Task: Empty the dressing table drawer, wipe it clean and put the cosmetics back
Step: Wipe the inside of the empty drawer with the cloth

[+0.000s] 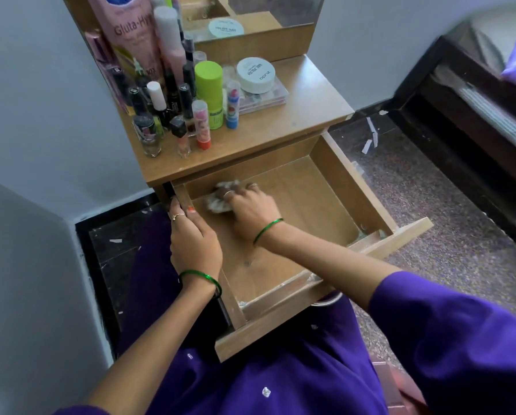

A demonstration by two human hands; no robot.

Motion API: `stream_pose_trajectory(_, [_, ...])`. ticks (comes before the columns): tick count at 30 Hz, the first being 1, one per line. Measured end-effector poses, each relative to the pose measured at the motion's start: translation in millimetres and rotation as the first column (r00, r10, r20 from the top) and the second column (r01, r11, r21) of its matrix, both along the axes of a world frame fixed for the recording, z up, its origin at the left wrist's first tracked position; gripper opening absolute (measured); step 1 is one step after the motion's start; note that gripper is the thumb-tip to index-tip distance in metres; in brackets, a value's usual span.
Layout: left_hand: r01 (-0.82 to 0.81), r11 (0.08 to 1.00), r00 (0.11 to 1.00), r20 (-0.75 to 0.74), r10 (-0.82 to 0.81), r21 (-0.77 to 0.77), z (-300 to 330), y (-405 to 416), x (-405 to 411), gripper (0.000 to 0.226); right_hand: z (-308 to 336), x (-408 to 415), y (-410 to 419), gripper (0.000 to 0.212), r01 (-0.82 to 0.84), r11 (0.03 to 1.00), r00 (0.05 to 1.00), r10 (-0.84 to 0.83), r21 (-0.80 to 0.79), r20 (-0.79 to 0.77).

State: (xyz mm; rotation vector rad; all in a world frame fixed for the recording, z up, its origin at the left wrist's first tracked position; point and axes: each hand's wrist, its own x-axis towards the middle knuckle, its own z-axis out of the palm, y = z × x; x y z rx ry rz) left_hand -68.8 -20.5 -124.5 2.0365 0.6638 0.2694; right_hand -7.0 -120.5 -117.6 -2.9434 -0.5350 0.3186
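Note:
The wooden drawer (352,187) of the dressing table is pulled out over my lap, with nothing in it but my hand and a cloth. My right hand (252,209) presses a crumpled grey-white cloth (219,205) onto the drawer floor at the back left corner. My left hand (192,238) grips the drawer's left side wall. Cosmetics stand on the table top (310,103): several nail polish bottles (152,130), lip balm sticks (202,124), a green tube (209,85), a white round jar (256,74) on a flat palette, and a tall pink bottle (131,34).
A mirror (250,13) rises behind the table top. White walls close in at the left. The dark speckled floor (430,190) lies to the right, with scraps of paper (370,136) on it. A dark bed frame (475,121) stands at far right.

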Motion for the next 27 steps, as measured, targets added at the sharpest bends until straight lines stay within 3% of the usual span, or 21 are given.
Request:
stream_pose_trajectory(2, [-0.001, 1.000, 1.000, -0.003, 0.001, 0.002, -0.2, 0.0, 0.2, 0.043, -2.9, -8.4, 18.5, 0.047, -0.100, 0.989, 0.995, 0.101, 0.105, -0.007])
stream_pose_trajectory(4, [-0.001, 1.000, 1.000, -0.003, 0.001, 0.003, -1.1, 0.9, 0.6, 0.043, -5.1, -11.0, 27.8, 0.051, -0.099, 0.970, 0.995, 0.102, 0.220, -0.003])
stream_pose_trajectory(8, [-0.007, 1.000, 1.000, 0.005, 0.007, 0.004, -0.8, 0.6, 2.3, 0.043, -6.9, -2.3, 23.0, 0.054, 0.139, 0.894, 0.983, -0.072, 0.426, -0.169])
stream_pose_trajectory(10, [-0.010, 1.000, 1.000, 0.009, 0.010, 0.010, -0.5, 0.3, 2.7, 0.043, -9.0, 2.7, 19.6, 0.053, 0.160, 0.892, 0.969, -0.061, 0.422, -0.238])
stream_pose_trajectory(14, [-0.002, 1.000, 1.000, 0.002, 0.002, 0.022, -1.9, 2.6, 2.8, 0.043, 7.8, 24.8, 8.1, 0.045, 0.048, 0.908, 0.906, 0.136, 0.417, -0.401])
stream_pose_trajectory(16, [0.010, 1.000, 1.000, -0.003, -0.010, 0.024, -1.3, 3.7, 2.3, 0.042, 29.4, 38.2, -0.1, 0.040, -0.129, 0.961, 0.798, 0.248, 0.246, -0.550])
stream_pose_trajectory(18, [0.012, 1.000, 1.000, -0.005, -0.012, 0.026, -1.1, 4.4, 2.3, 0.042, 41.3, 44.0, -6.5, 0.039, -0.234, 0.968, 0.730, 0.235, 0.088, -0.642])
stream_pose_trajectory(20, [0.003, 1.000, 1.000, -0.012, -0.003, 0.020, -0.5, 4.0, 2.3, 0.041, 40.1, 42.6, -11.7, 0.041, -0.071, 0.990, 0.772, 0.134, 0.126, -0.621])
stream_pose_trajectory(22, [-0.002, 1.000, 1.000, -0.015, 0.002, 0.015, 0.7, 2.8, 1.7, 0.041, 33.2, 36.5, -14.9, 0.039, 0.242, 0.925, 0.806, -0.023, 0.293, -0.592])
stream_pose_trajectory(24, [-0.003, 1.000, 1.000, -0.010, 0.003, 0.005, 1.3, 2.6, 1.3, 0.041, 24.1, 32.3, -12.7, 0.034, 0.531, 0.725, 0.732, -0.133, 0.438, -0.668])
stream_pose_trajectory(27, [-0.009, 1.000, 1.000, -0.024, 0.009, -0.002, 2.2, 2.8, 1.7, 0.041, 8.6, 29.1, 5.1, 0.039, 0.798, 0.402, 0.551, -0.184, 0.449, -0.814])
